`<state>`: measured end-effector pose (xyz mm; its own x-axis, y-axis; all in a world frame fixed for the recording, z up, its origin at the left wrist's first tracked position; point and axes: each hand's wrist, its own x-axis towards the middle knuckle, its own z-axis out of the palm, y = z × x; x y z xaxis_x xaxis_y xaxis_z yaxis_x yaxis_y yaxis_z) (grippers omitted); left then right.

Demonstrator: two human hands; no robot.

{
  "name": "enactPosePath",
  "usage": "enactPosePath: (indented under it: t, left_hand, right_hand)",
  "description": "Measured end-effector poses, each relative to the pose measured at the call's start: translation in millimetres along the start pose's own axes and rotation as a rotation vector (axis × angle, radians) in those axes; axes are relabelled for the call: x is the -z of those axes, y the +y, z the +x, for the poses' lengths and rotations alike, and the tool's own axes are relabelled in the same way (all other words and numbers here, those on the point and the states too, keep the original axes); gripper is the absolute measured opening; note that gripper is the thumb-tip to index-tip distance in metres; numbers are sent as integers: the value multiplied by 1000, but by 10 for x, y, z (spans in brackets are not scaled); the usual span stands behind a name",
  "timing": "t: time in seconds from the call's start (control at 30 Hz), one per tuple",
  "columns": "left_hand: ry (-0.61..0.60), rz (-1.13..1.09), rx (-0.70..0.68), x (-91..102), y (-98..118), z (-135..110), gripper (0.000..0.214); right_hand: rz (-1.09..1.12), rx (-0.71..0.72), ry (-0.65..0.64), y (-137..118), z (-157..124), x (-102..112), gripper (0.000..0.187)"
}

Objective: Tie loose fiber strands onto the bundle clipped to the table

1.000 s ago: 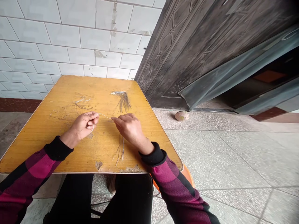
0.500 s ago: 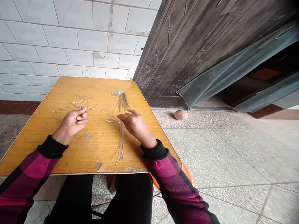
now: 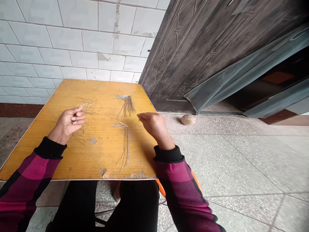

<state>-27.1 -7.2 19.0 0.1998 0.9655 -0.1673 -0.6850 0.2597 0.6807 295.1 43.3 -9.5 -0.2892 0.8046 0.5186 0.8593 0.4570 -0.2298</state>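
Observation:
My left hand [image 3: 70, 122] is closed over the left half of the table, and a short piece of thin pale wire [image 3: 75, 122] shows between its fingers. Loose thin wires [image 3: 83, 103] lie spread behind and around that hand. My right hand [image 3: 154, 126] is raised above the table's right edge, its fingers pressed together and slightly blurred; whatever they pinch is hidden. To its left lie a few wires bent at a right angle [image 3: 127, 138]. Farther back is a thicker bundle of bent wires [image 3: 127, 101], silvery at the corner and darker toward the spread ends.
The yellow wooden table [image 3: 101, 90] has chipped patches near its front edge. A white tiled wall [image 3: 96, 38] stands behind it, with a dark carved door [image 3: 183, 64] to the right. A ball [image 3: 188, 119] lies on the floor, and an orange stool [image 3: 161, 188] shows under my right arm.
My right hand has moved right and away from the bent wires. My left hand has shifted slightly left. The wire stretched between both hands before is no longer seen between them.

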Motion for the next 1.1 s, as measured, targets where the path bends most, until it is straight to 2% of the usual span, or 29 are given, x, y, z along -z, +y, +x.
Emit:
enactPosePath:
  t: [0.07, 0.1, 0.13, 0.2, 0.27, 0.37, 0.43, 0.5, 0.67, 0.97, 1.1]
  left_hand:
    - [-69, 67, 107, 18, -45, 26, 27]
    - [-115, 111, 177, 18, -90, 40, 27]
    - [-162, 154, 240, 11, -145, 52, 28]
    - [-244, 218, 326, -17, -261, 64, 27]
    - [-301, 257, 386, -55, -358, 64, 26]
    - [-344, 297, 448, -107, -442, 53, 24]
    - [-331, 300, 451, -130, -463, 48, 21]
    - [-288, 300, 422, -144, -464, 44, 18]
    - [-194, 375, 339, -170, -433, 31, 14]
    - [-176, 357, 337, -192, -491, 34, 19]
    - [-171, 350, 348, -204, -537, 50, 16]
  right_hand:
    - [181, -9, 145, -46, 17, 51, 25]
    - [302, 4, 175, -101, 18, 70, 25]
    - [441, 25, 154, -173, 11, 81, 25]
    - [727, 35, -17, -346, -26, 78, 25]
    - [971, -12, -276, -526, -86, 40, 28]
    - [1259, -106, -569, -736, -184, -54, 29]
    - [1412, -188, -685, -812, -232, -114, 28]
    - [1531, -284, -743, -843, -260, -153, 28]
    - [1678, -414, -796, -846, -276, -173, 27]
    - [1757, -436, -788, -862, -282, -240, 27]
    - [1764, -430, -824, -861, -288, -287, 27]
